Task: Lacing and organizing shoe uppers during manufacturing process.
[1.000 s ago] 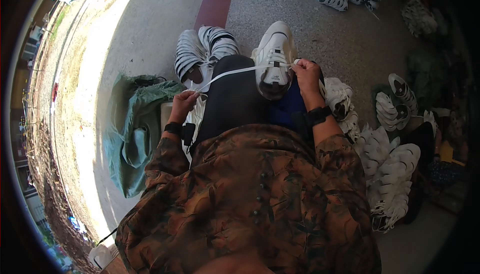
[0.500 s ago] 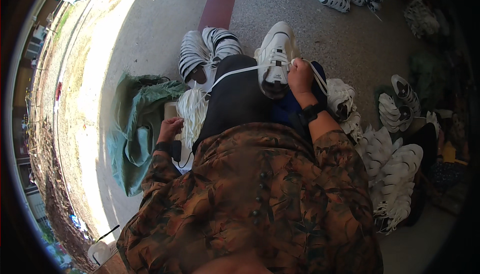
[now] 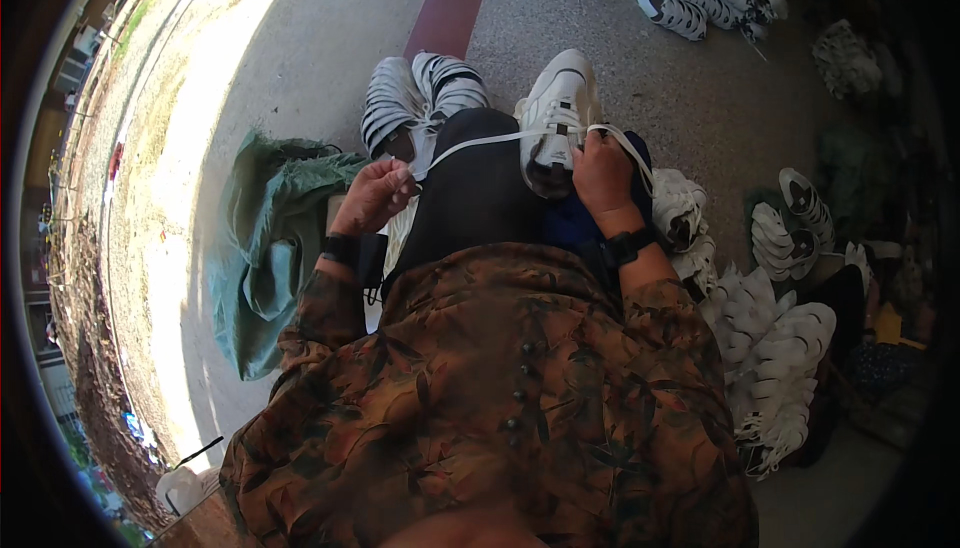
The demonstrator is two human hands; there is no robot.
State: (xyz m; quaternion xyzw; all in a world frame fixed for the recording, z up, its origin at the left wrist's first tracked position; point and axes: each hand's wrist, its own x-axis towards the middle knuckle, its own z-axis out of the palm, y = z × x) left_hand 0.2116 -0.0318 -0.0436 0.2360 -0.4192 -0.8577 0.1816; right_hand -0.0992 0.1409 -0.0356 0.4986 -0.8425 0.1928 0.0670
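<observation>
A white sneaker (image 3: 562,88) with grey and black trim rests across my lap, toe pointing away. Its white shoelace (image 3: 478,142) runs from the eyelets leftward over my dark-trousered knee. At that lace's left end, my left hand (image 3: 376,196) is closed in a pinch on it. Beside the sneaker's right side, my right hand (image 3: 602,176) grips the lace close to the eyelets, and a loop of it hangs past my wrist. A bundle of white laces (image 3: 400,230) lies below my left hand, partly hidden by it.
Nested white-and-black shoe pieces (image 3: 395,98) stand ahead of my left knee. Green sheeting (image 3: 250,278) lies crumpled at left. Stacked white shoe uppers (image 3: 785,348) are at right, with more uppers (image 3: 795,218) beyond them. Several striped shoe pieces (image 3: 680,8) sit at the far right.
My left hand has risen from beside the lace bundle to the lace's left end and pinches there. The right hand stays by the sneaker, still gripping the lace.
</observation>
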